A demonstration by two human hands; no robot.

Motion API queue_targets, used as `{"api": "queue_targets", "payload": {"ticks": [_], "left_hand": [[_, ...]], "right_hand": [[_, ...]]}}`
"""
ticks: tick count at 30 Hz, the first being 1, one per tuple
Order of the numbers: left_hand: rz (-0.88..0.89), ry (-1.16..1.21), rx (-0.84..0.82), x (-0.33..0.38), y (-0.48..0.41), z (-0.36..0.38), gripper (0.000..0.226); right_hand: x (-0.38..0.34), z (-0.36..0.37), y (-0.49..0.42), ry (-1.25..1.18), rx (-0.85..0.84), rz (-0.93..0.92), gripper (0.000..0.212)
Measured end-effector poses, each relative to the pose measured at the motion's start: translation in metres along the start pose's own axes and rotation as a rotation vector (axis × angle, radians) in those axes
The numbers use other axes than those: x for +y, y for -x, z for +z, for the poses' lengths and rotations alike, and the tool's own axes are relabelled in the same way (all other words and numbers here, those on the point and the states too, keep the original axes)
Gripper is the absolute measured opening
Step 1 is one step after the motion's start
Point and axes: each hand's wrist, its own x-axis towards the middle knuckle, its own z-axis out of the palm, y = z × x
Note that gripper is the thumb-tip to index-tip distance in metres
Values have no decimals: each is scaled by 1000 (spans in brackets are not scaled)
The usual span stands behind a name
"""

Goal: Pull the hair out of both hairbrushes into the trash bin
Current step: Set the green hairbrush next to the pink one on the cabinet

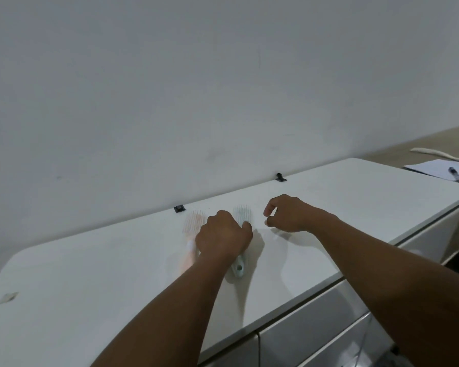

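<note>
White table [90, 274] holds two hairbrushes side by side, bristles up: a pink brush [194, 226] on the left and a green brush [243, 215] just beside it. The left hand [223, 235] lies curled over the green brush's middle; whether it grips, I cannot tell. The right hand [289, 214] hovers nearby, thumb and forefinger pinched, contents unclear.

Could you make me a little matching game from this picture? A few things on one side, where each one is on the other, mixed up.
Things:
1. pink hairbrush
2. green hairbrush
3. pen
4. right hand

Places:
A. on the paper, far right
B. just right of the green brush, fingers curled
C. partly under the left hand
D. leftmost on the white table

Pairs: 1-D, 2-C, 3-A, 4-B
</note>
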Motion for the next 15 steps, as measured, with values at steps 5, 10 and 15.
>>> {"api": "queue_targets", "payload": {"ticks": [5, 10, 15], "left_hand": [[-42, -48, 95, -18, 4, -31, 37], [-80, -120, 56, -56, 13, -41, 46], [-112, -63, -39, -75, 19, -38, 28]], "right_hand": [[-22, 3, 16, -77, 6, 62, 22], [-53, 30, 35, -116, 93, 106, 30], [-63, 62, 40, -92, 139, 126, 25]]}}
